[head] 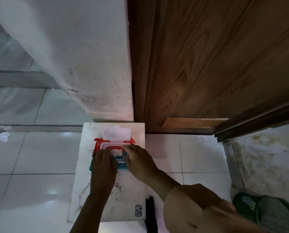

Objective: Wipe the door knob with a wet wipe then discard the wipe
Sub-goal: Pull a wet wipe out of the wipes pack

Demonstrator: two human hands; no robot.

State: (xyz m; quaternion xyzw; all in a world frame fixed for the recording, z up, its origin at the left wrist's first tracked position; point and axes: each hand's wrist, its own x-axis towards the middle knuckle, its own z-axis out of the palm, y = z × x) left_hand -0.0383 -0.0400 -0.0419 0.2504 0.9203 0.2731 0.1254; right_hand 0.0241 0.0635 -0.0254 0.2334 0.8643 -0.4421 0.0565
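Resting on the white marble-look table point(83, 190), beside the wooden door point(216, 64): wet wipe pack point(98, 142), lid point(116, 134) standing flipped up. Your left hand point(103, 163) is pressing flat on the pack. Your right hand point(138, 159) is reaching its fingertips to the wipe point(118, 151) in the opening; whether they are pinching it, you cannot tell.

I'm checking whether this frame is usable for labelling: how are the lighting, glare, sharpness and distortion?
Head view: dim, with a pinkish cast; bright glare patches on the glossy floor tiles; wide-angle bending bows the wall edge and wooden door; both hands, left hand and right hand, and the wet wipe pack are soft with slight blur; the green bin at the corner is smeared.
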